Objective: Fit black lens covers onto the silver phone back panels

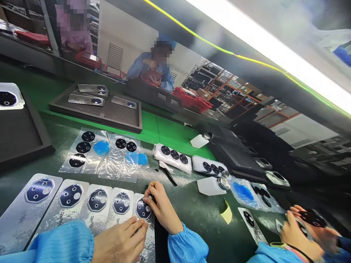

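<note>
Several silvery phone back covers (71,213) lie in a row in front of me, each with a dark polygonal camera lens panel (98,199) at its top. My left hand (120,239) rests flat, fingers stretched, over the lower part of the rightmost covers. At the rightmost cover's camera lens panel (142,210), my right hand (160,204) has thumb and forefinger pinched together at the upper right edge. Whatever is between those fingertips, if anything, is hidden. Small blue tabs show at the top of some lens panels.
Clear sheets (95,164) with black round stickers lie beyond the covers, beside sticker stacks (175,164), black tweezers (171,177) and white pump bottles (210,186). A dark tray (120,118) holds more covers. At right, a co-worker's hands (298,233) handle a dark lens panel.
</note>
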The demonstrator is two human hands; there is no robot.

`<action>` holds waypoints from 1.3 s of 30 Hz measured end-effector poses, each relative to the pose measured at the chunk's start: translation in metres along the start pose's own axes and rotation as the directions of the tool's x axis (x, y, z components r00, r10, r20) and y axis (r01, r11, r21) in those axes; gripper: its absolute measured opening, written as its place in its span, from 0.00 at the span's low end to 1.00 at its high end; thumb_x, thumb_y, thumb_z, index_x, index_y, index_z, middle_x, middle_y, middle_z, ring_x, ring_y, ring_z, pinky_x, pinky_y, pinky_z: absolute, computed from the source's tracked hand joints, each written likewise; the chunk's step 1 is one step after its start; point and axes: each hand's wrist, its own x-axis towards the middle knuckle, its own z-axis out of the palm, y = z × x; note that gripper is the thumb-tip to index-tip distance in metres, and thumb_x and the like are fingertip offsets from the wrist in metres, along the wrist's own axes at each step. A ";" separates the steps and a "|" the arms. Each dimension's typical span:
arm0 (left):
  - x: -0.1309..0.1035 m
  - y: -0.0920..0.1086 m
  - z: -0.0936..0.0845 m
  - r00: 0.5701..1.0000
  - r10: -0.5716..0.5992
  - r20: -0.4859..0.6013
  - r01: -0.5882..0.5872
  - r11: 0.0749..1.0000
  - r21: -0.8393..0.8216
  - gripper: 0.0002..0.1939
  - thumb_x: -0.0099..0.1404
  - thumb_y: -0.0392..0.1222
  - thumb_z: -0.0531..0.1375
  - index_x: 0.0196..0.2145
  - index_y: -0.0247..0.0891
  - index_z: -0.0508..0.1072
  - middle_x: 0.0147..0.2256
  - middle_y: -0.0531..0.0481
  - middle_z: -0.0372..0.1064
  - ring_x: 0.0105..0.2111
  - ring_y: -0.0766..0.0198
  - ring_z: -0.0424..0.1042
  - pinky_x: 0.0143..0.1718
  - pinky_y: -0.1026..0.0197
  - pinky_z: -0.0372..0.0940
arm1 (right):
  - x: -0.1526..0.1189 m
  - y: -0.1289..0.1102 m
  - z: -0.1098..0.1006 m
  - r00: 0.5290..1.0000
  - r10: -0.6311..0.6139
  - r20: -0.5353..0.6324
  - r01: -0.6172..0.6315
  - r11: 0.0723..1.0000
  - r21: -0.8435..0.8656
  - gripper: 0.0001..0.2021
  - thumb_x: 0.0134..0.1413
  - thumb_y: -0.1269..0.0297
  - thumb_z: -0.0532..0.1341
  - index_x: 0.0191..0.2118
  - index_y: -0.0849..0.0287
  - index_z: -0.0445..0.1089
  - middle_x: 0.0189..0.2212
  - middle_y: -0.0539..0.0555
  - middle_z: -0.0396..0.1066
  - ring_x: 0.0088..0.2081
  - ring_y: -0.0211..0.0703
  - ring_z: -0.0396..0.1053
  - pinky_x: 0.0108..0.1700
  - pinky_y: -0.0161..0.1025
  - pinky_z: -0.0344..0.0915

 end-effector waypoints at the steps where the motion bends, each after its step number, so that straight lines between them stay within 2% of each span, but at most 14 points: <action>1: 0.000 0.000 0.000 1.000 0.003 0.005 -0.003 1.000 0.003 0.17 0.73 0.43 0.51 0.50 0.30 0.73 0.54 0.42 0.70 0.54 0.56 0.68 0.59 0.55 0.58 | 0.000 0.000 0.000 1.000 -0.010 0.012 0.010 1.000 -0.004 0.09 0.59 0.78 0.56 0.32 0.56 0.64 0.36 0.52 0.64 0.39 0.42 0.65 0.42 0.39 0.68; 6: -0.002 0.000 0.002 1.000 0.012 0.021 -0.012 1.000 0.008 0.17 0.72 0.43 0.53 0.51 0.29 0.72 0.55 0.41 0.70 0.55 0.55 0.67 0.59 0.54 0.58 | 0.002 0.000 0.000 0.996 -0.068 0.051 0.069 0.997 -0.029 0.09 0.60 0.77 0.53 0.32 0.56 0.60 0.35 0.53 0.63 0.37 0.43 0.63 0.39 0.40 0.68; 11: -0.003 0.001 0.006 1.000 -0.007 0.018 0.007 1.000 -0.016 0.16 0.73 0.42 0.52 0.50 0.30 0.72 0.55 0.41 0.70 0.56 0.55 0.67 0.60 0.54 0.57 | 0.001 0.004 0.002 0.988 -0.140 0.069 0.143 0.989 -0.044 0.09 0.62 0.76 0.50 0.33 0.56 0.58 0.36 0.54 0.62 0.38 0.44 0.62 0.40 0.42 0.68; 17: -0.003 0.003 0.006 1.000 -0.018 0.011 0.018 0.999 -0.036 0.17 0.73 0.42 0.51 0.50 0.30 0.72 0.55 0.41 0.70 0.56 0.55 0.67 0.60 0.55 0.57 | -0.016 0.006 0.007 0.979 -0.194 0.066 0.196 0.980 -0.026 0.08 0.62 0.76 0.51 0.33 0.56 0.59 0.36 0.55 0.64 0.38 0.44 0.62 0.39 0.41 0.67; 20: -0.002 0.002 0.004 1.000 -0.026 -0.002 0.026 0.999 -0.029 0.17 0.73 0.42 0.51 0.50 0.29 0.72 0.54 0.42 0.70 0.55 0.56 0.68 0.59 0.55 0.57 | -0.025 0.008 0.006 0.986 -0.164 0.022 0.164 0.986 0.003 0.07 0.62 0.75 0.52 0.33 0.56 0.59 0.35 0.54 0.64 0.37 0.43 0.63 0.38 0.40 0.67; 23: 0.000 0.000 0.002 0.999 -0.033 -0.011 0.033 0.999 -0.030 0.17 0.73 0.43 0.51 0.50 0.29 0.72 0.53 0.43 0.71 0.54 0.57 0.68 0.59 0.56 0.58 | -0.028 0.008 0.002 0.995 -0.073 -0.069 0.075 0.997 0.026 0.07 0.65 0.73 0.51 0.34 0.56 0.60 0.33 0.52 0.64 0.35 0.41 0.65 0.37 0.38 0.68; 27: 0.004 -0.001 -0.005 0.999 -0.044 -0.010 0.043 0.996 -0.082 0.18 0.72 0.46 0.55 0.50 0.28 0.70 0.52 0.43 0.71 0.53 0.57 0.68 0.58 0.57 0.58 | -0.032 0.002 0.002 0.986 0.008 -0.167 0.000 0.999 0.046 0.05 0.65 0.71 0.53 0.41 0.56 0.64 0.35 0.53 0.70 0.35 0.40 0.70 0.35 0.35 0.69; 28: 0.006 -0.002 -0.008 0.998 -0.061 0.004 0.061 0.991 -0.121 0.17 0.70 0.47 0.57 0.48 0.28 0.70 0.50 0.43 0.72 0.52 0.57 0.69 0.57 0.58 0.59 | -0.035 -0.001 0.003 0.984 0.013 -0.180 -0.004 0.999 0.050 0.06 0.65 0.71 0.54 0.43 0.56 0.65 0.36 0.53 0.72 0.36 0.40 0.72 0.36 0.35 0.70; 30: 0.012 -0.004 -0.013 0.992 -0.114 0.049 0.122 0.967 -0.222 0.09 0.68 0.41 0.61 0.41 0.32 0.71 0.44 0.46 0.72 0.46 0.59 0.71 0.49 0.58 0.63 | -0.044 -0.006 0.007 0.978 -0.001 -0.211 0.008 0.999 0.034 0.08 0.65 0.72 0.55 0.46 0.55 0.67 0.38 0.53 0.74 0.39 0.41 0.74 0.40 0.36 0.72; 32: 0.020 -0.009 -0.018 0.976 -0.197 0.098 0.218 0.930 -0.297 0.03 0.67 0.32 0.59 0.35 0.35 0.68 0.37 0.50 0.71 0.37 0.60 0.70 0.39 0.58 0.64 | -0.053 -0.011 0.010 0.972 -0.036 -0.233 0.029 0.999 -0.033 0.11 0.65 0.74 0.54 0.48 0.55 0.68 0.41 0.54 0.75 0.43 0.43 0.74 0.44 0.38 0.72; 34: 0.029 -0.019 -0.022 0.929 -0.343 0.143 0.371 0.860 -0.351 0.07 0.68 0.28 0.54 0.34 0.37 0.66 0.34 0.51 0.68 0.33 0.59 0.67 0.35 0.57 0.61 | -0.060 -0.014 0.013 0.967 -0.088 -0.238 0.058 0.990 -0.130 0.14 0.65 0.75 0.54 0.51 0.55 0.67 0.45 0.56 0.75 0.47 0.44 0.74 0.47 0.41 0.72; 36: 0.040 -0.033 -0.024 0.848 -0.490 0.202 0.528 0.745 -0.407 0.07 0.69 0.28 0.53 0.36 0.38 0.66 0.36 0.50 0.68 0.37 0.56 0.65 0.37 0.55 0.61 | -0.064 -0.015 0.014 0.963 -0.133 -0.233 0.085 0.975 -0.204 0.14 0.65 0.76 0.53 0.53 0.56 0.67 0.48 0.56 0.75 0.50 0.45 0.73 0.49 0.41 0.72; 37: 0.045 -0.040 -0.024 0.820 -0.526 0.224 0.568 0.702 -0.430 0.07 0.68 0.28 0.53 0.37 0.38 0.65 0.37 0.49 0.68 0.39 0.56 0.65 0.39 0.55 0.62 | -0.065 -0.015 0.014 0.961 -0.151 -0.233 0.097 0.969 -0.227 0.14 0.65 0.76 0.53 0.52 0.57 0.67 0.48 0.56 0.75 0.51 0.45 0.73 0.50 0.41 0.72; 39: 0.054 -0.051 -0.022 0.800 -0.541 0.261 0.595 0.656 -0.465 0.11 0.64 0.24 0.55 0.39 0.39 0.64 0.38 0.51 0.67 0.41 0.58 0.65 0.40 0.57 0.62 | -0.065 -0.015 0.014 0.958 -0.174 -0.230 0.112 0.960 -0.258 0.14 0.65 0.76 0.53 0.51 0.58 0.67 0.48 0.57 0.76 0.51 0.45 0.73 0.50 0.41 0.72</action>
